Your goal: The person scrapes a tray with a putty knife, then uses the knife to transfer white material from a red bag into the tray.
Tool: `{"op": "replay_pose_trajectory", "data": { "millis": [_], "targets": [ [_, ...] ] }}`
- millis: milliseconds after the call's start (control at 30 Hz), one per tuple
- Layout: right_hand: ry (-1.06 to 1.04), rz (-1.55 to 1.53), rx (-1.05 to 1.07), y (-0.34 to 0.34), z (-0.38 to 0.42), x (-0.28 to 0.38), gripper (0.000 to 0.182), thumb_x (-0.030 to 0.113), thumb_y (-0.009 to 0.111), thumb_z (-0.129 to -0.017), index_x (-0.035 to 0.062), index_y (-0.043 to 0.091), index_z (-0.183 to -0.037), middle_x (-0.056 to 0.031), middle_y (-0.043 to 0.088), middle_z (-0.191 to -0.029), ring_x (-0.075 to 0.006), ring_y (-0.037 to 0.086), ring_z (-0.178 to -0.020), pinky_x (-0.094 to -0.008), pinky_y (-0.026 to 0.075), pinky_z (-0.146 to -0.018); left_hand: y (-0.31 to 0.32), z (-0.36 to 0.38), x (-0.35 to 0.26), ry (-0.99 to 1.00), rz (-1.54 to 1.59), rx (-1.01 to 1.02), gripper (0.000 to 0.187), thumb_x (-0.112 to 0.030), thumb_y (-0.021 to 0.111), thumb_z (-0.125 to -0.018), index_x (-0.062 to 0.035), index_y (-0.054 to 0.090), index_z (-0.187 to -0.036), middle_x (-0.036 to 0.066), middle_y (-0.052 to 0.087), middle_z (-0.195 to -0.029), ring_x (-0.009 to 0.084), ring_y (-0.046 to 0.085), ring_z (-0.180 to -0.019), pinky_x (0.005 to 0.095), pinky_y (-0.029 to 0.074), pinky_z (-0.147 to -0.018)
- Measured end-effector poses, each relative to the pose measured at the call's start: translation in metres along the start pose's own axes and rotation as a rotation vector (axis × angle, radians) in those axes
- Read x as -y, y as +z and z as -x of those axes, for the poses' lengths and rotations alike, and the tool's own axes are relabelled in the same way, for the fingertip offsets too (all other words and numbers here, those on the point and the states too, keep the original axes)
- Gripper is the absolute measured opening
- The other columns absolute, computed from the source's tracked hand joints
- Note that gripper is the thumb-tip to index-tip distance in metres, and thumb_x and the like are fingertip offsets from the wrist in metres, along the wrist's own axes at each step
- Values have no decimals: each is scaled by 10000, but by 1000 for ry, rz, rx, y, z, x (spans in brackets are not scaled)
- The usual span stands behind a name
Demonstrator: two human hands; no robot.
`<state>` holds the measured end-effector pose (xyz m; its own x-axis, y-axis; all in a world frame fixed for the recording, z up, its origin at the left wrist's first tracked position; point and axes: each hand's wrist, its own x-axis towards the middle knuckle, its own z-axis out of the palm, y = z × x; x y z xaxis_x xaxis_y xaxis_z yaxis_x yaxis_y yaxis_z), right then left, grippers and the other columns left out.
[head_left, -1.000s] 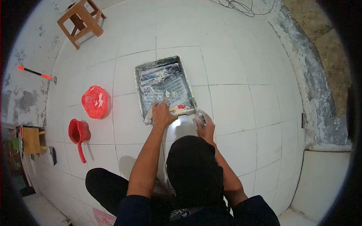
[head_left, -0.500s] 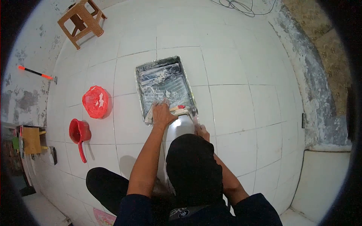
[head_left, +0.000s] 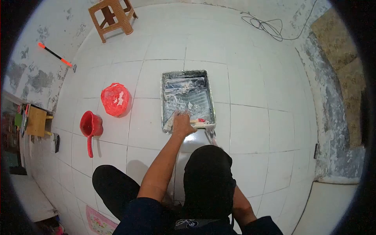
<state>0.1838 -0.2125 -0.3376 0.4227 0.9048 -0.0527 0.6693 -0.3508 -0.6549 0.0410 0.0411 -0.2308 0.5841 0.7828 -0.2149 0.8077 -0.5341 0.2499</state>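
Note:
My left hand (head_left: 182,124) is closed at the near edge of a paint-smeared roller tray (head_left: 213,94). It holds what looks like a paintbrush, its light handle with a red end (head_left: 201,120) sticking out on the right and a whitish part (head_left: 168,125) showing on the left. Just below, a glossy white container (head_left: 196,141) stands between the tray and my knee, my left thumb right at its top. Only a sliver of my right hand (head_left: 214,141) shows by the container's right side; my dark-clothed knee hides the rest.
Left of the tray, a red plastic-wrapped bundle (head_left: 115,100) and a red dipper (head_left: 91,124) rest on the white tiles. A brown stool (head_left: 111,17) stands farther back. An orange-and-black handled tool (head_left: 55,54) leans at the left wall. Coiled cable (head_left: 266,26) lies back right.
The view has shifted, so the tray and surroundings appear farther right. My left hand keeps its hold at the tray edge. My right hand has slipped mostly behind my knee.

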Motion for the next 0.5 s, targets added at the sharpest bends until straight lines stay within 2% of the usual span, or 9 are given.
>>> {"op": "replay_pose_trajectory", "data": {
  "millis": [33, 100, 233, 300, 333, 367, 433, 467, 500],
  "targets": [
    [-8, 4, 0, -9, 7, 0, 502, 113, 544, -977, 211, 527, -1469, -158, 642, -890, -317, 685, -815, -431, 553, -737, -4, 2, -1, -4, 4, -7, 873, -545, 855, -571, -6, 647, -1226, 193, 706, -1145, 274, 671, -1102, 434, 274, -1201],
    [24, -143, -70, -39, 23, 12, 398, 143, 532, -977, 132, 571, -1373, -193, 652, -979, -374, 661, -897, -455, 536, -784, -12, 5, -2, 0, -16, 17, 1068, -625, 840, -575, -7, 546, -1396, 169, 705, -1184, 310, 652, -1133, 450, 276, -1185],
    [74, -356, -163, -83, 48, 23, 327, 186, 514, -978, 15, 637, -1228, -247, 667, -1111, -459, 626, -1020, -493, 510, -855, -7, -8, 20, 86, 145, -141, 913, -630, 826, -616, -52, 643, -1299, 184, 701, -1178, 350, 650, -1124, 469, 338, -1146],
    [-120, -120, -204, -82, 44, -3, 344, 159, 488, -1049, 109, 629, -1359, -163, 628, -821, -265, 494, -645, -407, 407, -567, -36, -18, 29, 94, 320, -210, 796, -626, 808, -664, -68, 696, -1220, 213, 695, -1156, 382, 645, -1124, 479, 426, -1069],
    [-41, -250, -264, -97, 37, 36, 387, 268, 474, -1055, 32, 641, -1313, -90, 580, -788, -204, 465, -675, -372, 396, -585, -43, -21, 35, 54, 330, -325, 698, -574, 794, -724, -75, 703, -1204, 233, 688, -1136, 393, 646, -1107, 474, 482, -1002],
    [-45, -241, -260, -101, 26, 41, 387, 268, 474, -1055, 32, 641, -1313, -90, 580, -788, -204, 465, -675, -372, 396, -585, -49, -23, 43, -74, 449, -317, 676, -527, 783, -746, -47, 682, -1212, 245, 667, -1193, 383, 629, -1151, 469, 469, -1024],
    [-38, -102, -160, -116, 12, 41, 408, 162, 532, -991, 134, 593, -1394, -127, 632, -866, -266, 616, -844, -392, 488, -755, -72, -22, 55, -205, 578, -307, 655, -479, 772, -767, -19, 662, -1219, 257, 647, -1251, 374, 613, -1194, 464, 456, -1045],
    [-30, -32, -115, -122, 6, 42, 481, 108, 561, -959, 185, 570, -1434, -145, 658, -905, -297, 691, -929, -401, 533, -840, -74, -26, 65, -368, 617, -378, 600, -440, 760, -787, -20, 665, -1204, 240, 665, -1221, 375, 631, -1157, 459, 483, -1011],
    [-30, -22, -116, -125, -1, 39, 481, 108, 561, -959, 185, 570, -1434, -145, 658, -905, -297, 691, -929, -401, 533, -840, -72, -28, 71, -533, 654, -446, 545, -400, 748, -806, -20, 669, -1188, 223, 682, -1190, 376, 650, -1120, 454, 511, -978]
  ]
}}
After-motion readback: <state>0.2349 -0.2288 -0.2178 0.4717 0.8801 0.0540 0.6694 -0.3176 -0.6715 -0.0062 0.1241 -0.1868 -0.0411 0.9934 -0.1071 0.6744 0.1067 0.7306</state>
